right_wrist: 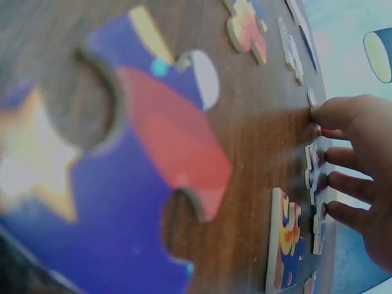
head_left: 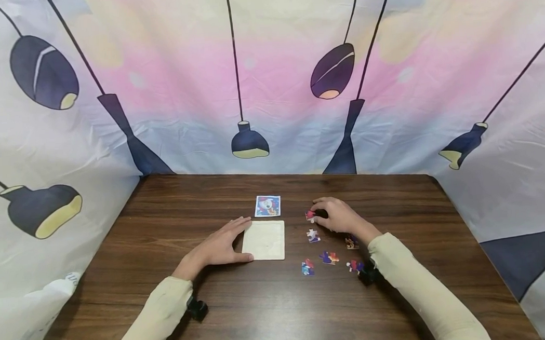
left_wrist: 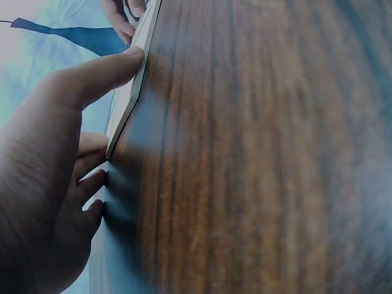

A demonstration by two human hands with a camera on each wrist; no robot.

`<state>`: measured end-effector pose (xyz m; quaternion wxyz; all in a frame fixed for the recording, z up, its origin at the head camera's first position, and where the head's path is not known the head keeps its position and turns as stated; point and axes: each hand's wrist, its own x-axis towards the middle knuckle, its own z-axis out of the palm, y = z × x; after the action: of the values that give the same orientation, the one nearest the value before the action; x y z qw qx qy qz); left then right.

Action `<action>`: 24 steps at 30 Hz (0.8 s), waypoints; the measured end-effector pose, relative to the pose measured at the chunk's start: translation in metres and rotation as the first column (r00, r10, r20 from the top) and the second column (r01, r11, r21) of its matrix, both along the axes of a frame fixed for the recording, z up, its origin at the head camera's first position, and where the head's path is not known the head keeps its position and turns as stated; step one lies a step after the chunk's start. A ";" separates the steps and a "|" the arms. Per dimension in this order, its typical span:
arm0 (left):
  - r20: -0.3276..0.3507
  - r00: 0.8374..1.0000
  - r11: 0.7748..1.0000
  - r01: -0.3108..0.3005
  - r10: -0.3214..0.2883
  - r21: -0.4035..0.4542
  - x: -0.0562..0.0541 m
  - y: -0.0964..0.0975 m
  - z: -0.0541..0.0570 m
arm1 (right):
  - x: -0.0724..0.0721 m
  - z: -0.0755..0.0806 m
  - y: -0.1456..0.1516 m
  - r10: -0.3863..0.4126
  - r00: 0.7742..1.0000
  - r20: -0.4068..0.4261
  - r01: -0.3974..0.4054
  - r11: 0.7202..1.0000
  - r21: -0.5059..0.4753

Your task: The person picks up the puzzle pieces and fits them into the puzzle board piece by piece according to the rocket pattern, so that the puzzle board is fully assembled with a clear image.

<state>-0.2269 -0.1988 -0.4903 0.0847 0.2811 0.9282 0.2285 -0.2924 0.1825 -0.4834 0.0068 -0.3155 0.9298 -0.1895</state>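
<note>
A cream square puzzle tray (head_left: 264,240) lies flat on the table. My left hand (head_left: 221,244) holds it by its left side, thumb at the near corner and fingertips at the far one; the left wrist view has the thumb (left_wrist: 113,72) against the tray's edge. To the right, my right hand (head_left: 338,215) pinches a red-and-white jigsaw piece (head_left: 310,215) between thumb and fingers, low over the tabletop. That piece is mostly hidden behind the thumb in the right wrist view. Just nearer lies a pale jigsaw piece (head_left: 313,235).
Behind the tray is a picture card (head_left: 267,205) of a white cartoon character. More loose pieces lie right of the tray, including a purple-orange piece (head_left: 329,257), a blue-red piece (head_left: 308,267) and a dark piece (head_left: 352,242) beside the right wrist. Printed cloth (head_left: 195,128) hangs behind the table.
</note>
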 end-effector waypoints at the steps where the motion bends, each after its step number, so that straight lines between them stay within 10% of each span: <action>1: 0.000 1.000 1.000 0.000 0.000 0.000 0.000 0.000 0.000 | -0.001 0.000 0.000 -0.001 1.000 0.005 0.001 1.000 -0.006; 24: -0.005 1.000 1.000 -0.001 0.001 0.013 -0.001 -0.001 0.000 | 0.013 0.011 -0.038 0.057 0.993 -0.103 -0.076 0.979 -0.190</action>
<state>-0.2279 -0.1997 -0.4904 0.0807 0.2819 0.9270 0.2339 -0.2798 0.1443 -0.4724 -0.0625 -0.3544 0.8951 -0.2631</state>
